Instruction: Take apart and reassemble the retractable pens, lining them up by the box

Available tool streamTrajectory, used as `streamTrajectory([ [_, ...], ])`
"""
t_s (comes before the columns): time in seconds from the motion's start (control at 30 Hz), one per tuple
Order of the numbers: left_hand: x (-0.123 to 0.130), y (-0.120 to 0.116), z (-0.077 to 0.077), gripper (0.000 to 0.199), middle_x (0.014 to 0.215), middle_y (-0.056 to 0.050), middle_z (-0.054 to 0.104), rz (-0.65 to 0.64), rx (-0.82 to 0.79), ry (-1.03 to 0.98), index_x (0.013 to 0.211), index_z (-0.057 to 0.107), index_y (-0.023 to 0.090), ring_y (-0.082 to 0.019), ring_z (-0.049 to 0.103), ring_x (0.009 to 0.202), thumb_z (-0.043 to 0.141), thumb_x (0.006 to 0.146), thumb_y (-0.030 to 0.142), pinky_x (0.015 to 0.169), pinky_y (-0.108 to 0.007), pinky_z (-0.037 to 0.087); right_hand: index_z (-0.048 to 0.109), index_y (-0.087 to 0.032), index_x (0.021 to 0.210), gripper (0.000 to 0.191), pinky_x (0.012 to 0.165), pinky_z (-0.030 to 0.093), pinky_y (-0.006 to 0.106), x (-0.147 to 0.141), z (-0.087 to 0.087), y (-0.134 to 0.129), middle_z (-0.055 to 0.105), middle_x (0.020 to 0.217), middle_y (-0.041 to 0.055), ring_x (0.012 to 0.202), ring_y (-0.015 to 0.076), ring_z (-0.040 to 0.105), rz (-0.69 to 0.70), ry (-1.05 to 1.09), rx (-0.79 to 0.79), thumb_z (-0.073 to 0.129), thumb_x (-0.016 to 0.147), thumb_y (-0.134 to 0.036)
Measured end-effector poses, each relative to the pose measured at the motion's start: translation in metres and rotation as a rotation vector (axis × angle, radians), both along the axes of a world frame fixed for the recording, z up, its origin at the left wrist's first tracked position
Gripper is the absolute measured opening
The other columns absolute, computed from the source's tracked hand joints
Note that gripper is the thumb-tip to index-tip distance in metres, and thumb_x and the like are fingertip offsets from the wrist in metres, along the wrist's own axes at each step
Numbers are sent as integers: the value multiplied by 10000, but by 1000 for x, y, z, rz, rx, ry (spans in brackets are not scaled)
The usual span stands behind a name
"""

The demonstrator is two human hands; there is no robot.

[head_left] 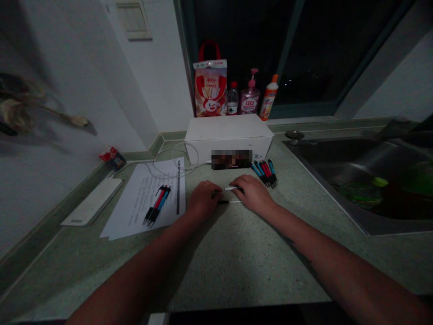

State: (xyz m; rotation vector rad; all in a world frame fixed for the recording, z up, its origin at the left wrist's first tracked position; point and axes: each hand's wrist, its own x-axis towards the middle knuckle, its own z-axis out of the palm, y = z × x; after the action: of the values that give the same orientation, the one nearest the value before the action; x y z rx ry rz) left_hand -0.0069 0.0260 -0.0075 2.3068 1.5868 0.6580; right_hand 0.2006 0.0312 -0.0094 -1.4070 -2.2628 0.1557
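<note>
My left hand is closed, its fingertips pinching a small dark piece that looks like part of a pen and is mostly hidden. Facing it across a narrow gap, my right hand grips a pen barrel, white toward the left and dark by the fingers. Just below both hands, a thin rod, pale with a black left end, lies on the counter; it looks like a pen refill. Beyond my right hand lies a row of several blue, red and black pens. More pens rest on printed sheets to the left.
A white box stands at the back, with a phone leaning on it and a white cable running left. Bottles and a red bag are behind. A flat white box lies left; a metal sink is right.
</note>
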Motion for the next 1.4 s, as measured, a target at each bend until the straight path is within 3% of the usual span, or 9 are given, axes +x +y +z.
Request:
streamTrajectory([
  [0.4,-1,4,-1,84,916,-49,732,65,-19,29,855,773,215,-232,633,947,694,883,204,886,-376,484,771,-192,1046,147,915,471,378,-6,1,2,727,1011,86,1017,248,633,24,-34,-16,668,940,-198],
  [0.73,0,4,0,115,918,-52,734,50,-10,36,899,776,223,-232,629,936,682,900,289,875,-376,486,762,-195,1073,171,909,459,386,-5,-2,4,720,1027,90,1012,249,623,70,-35,13,637,957,-196],
  [1.17,1,1,1,89,921,-52,719,62,11,-4,934,753,216,-235,630,948,678,895,240,886,-378,486,752,-178,1092,180,931,458,385,-4,2,2,722,1042,96,1033,246,622,55,0,16,634,957,-198],
  [1.4,1,-17,14,92,945,-67,714,-149,46,105,925,753,227,-259,628,953,702,875,285,874,-399,484,735,-195,1027,174,915,455,380,5,15,-10,714,1001,80,993,235,619,107,55,48,571,997,-247],
])
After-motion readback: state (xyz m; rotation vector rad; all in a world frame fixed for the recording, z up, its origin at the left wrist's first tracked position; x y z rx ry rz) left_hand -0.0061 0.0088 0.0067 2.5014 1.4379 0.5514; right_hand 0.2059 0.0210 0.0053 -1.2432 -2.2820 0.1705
